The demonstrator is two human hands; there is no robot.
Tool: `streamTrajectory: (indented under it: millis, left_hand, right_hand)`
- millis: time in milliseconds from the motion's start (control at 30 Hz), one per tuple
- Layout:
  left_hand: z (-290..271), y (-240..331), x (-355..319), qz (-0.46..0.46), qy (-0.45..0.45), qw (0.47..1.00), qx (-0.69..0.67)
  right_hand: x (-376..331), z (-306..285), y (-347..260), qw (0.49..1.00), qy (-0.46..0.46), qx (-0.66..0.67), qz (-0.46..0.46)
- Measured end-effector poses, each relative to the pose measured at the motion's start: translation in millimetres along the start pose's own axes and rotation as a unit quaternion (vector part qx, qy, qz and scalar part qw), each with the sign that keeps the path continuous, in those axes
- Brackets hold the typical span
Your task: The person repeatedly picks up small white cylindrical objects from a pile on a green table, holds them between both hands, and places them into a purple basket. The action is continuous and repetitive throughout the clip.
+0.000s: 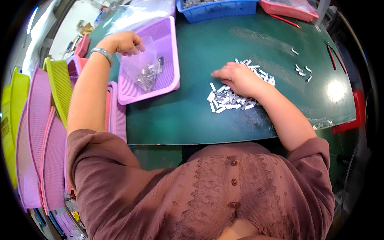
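Note:
Up at the left, my left hand (127, 43) is closed on the upper edge of a clear plastic bag (149, 52), which hangs over a purple basket (174, 66). Small metal parts (147, 78) are gathered in the bag's lower end, near the basket's floor. My right hand (240, 78) rests over a loose pile of small silvery-white metal pieces (230, 100) on the green table. Its fingers point left and look stretched out, with their undersides hidden. Pieces show on both sides of that hand.
Beyond the pile stand a blue bin (218, 13) with small parts and a red tray (294, 10). A red pencil (285, 21), red-handled pliers (333, 58) and several stray pieces (300, 71) lie on the green table (180, 120). Stacked baskets (56, 160) crowd my left side.

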State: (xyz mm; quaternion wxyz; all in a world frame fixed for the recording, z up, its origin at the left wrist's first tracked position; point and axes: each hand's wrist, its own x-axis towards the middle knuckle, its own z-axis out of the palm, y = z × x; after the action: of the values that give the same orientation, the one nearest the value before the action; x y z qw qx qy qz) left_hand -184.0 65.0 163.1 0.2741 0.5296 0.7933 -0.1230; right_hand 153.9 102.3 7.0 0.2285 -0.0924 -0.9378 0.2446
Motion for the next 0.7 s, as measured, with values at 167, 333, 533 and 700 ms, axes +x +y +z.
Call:
streamTrajectory:
  millis: [167,333,533,700]
  left_hand:
    - [8,-1,9,0.014,-0.007,0.996,0.086]
    - [5,4,-4,0.089,0.099,0.986,0.099]
    - [29,54,-48,0.196,0.29,0.925,-0.149]
    - [108,119,-59,0.266,0.165,0.876,-0.367]
  right_hand:
    - [-1,2,3,1.0,0.008,0.01,0.008]
    - [1,2,4,0.999,-0.031,0.02,0.023]
    - [6,2,6,0.996,0.066,0.055,0.021]
    - [2,-7,14,0.913,0.14,0.325,0.206]
